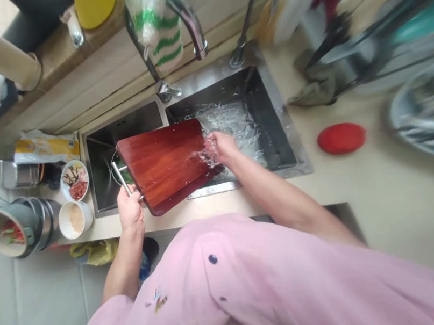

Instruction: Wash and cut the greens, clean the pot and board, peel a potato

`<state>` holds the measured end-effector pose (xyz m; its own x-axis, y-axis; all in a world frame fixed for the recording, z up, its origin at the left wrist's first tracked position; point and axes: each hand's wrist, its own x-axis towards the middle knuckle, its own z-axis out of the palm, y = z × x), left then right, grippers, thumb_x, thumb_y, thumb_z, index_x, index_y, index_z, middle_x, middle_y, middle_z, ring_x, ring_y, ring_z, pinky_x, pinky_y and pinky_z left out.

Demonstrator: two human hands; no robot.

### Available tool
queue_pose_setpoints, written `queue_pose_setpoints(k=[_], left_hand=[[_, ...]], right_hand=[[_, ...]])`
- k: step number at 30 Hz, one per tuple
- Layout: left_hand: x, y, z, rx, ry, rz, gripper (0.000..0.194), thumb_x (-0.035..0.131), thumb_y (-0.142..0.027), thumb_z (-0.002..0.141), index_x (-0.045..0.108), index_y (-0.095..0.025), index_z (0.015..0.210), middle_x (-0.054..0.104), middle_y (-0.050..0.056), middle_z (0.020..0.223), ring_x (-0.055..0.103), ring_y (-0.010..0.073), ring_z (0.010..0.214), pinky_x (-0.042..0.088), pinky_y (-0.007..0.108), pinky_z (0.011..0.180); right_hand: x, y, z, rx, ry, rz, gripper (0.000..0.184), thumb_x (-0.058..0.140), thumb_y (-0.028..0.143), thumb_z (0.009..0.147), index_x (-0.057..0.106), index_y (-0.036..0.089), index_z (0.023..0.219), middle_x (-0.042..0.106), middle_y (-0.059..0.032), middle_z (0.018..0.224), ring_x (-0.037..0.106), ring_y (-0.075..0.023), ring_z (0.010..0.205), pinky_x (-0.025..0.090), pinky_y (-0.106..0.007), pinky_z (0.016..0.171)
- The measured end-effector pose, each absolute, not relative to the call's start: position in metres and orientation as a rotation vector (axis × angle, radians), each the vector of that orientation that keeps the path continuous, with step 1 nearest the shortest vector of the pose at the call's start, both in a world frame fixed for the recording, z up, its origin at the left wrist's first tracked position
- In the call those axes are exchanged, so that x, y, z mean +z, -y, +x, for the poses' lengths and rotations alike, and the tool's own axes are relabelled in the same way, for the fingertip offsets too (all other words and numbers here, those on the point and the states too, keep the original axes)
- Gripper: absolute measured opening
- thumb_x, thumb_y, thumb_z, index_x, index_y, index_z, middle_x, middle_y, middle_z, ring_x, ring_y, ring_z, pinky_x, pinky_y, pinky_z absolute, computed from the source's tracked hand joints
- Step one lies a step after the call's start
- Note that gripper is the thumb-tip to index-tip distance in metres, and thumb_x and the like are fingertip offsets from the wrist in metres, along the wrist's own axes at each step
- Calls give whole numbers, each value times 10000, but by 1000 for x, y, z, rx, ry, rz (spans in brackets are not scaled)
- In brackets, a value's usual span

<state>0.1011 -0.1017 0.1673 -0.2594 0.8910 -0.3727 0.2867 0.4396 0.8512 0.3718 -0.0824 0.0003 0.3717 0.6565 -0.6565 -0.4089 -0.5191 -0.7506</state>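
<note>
A red-brown wooden cutting board (pixel 163 162) lies tilted across the steel double sink (pixel 290 135). My left hand (pixel 129 211) is closed round the board's metal handle (pixel 122 178) at its near left end. My right hand (pixel 220 148) presses on the board's right edge, wet, with water splashing about it; its fingers are blurred. Water covers the floor of the right basin (pixel 235 121). The curved tap (pixel 189 14) arches above the board.
Left of the sink stand a bowl of chopped food (pixel 75 181), a white cup (pixel 74 219), stacked metal bowls (pixel 18 227) and a packet (pixel 45 147). A red lid-like object (pixel 342 138) lies on the counter to the right, a plate (pixel 430 114) beyond it. A green-striped cloth (pixel 155 25) hangs over the tap.
</note>
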Motion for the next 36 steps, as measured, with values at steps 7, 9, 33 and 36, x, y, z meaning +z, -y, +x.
queue_pose_setpoints(k=[7, 9, 33, 36], left_hand=[[165, 106, 103, 842, -1735, 1013, 315, 555, -217, 522, 353, -237, 763, 465, -34, 741, 477, 91, 583, 391, 208, 516], [164, 107, 103, 889, -1698, 997, 305, 565, -194, 514, 395, -229, 765, 472, -38, 741, 499, 90, 602, 421, 204, 534], [161, 112, 103, 979, -1644, 833, 291, 637, -136, 502, 425, -203, 690, 472, -68, 648, 490, 66, 527, 384, 157, 457], [157, 111, 98, 986, -1636, 838, 281, 607, -116, 504, 418, -202, 694, 476, -65, 666, 476, 57, 524, 364, 151, 454]], right_hand=[[86, 112, 227, 880, 1617, -1139, 591, 426, 531, 1050, 514, 218, 1544, 395, -91, 1680, 281, -257, 1588, 226, -456, 1286], [90, 103, 215, 774, 1875, -1051, 596, 438, 509, 1056, 463, 238, 1586, 332, -87, 1713, 207, -278, 1614, 149, -520, 1290], [84, 86, 218, 838, 1604, -1193, 559, 426, 449, 1033, 525, 204, 1526, 408, -94, 1673, 302, -239, 1584, 254, -452, 1281], [72, 77, 223, 742, 1868, -1275, 590, 412, 403, 1037, 437, 221, 1598, 314, -86, 1720, 215, -268, 1613, 170, -536, 1286]])
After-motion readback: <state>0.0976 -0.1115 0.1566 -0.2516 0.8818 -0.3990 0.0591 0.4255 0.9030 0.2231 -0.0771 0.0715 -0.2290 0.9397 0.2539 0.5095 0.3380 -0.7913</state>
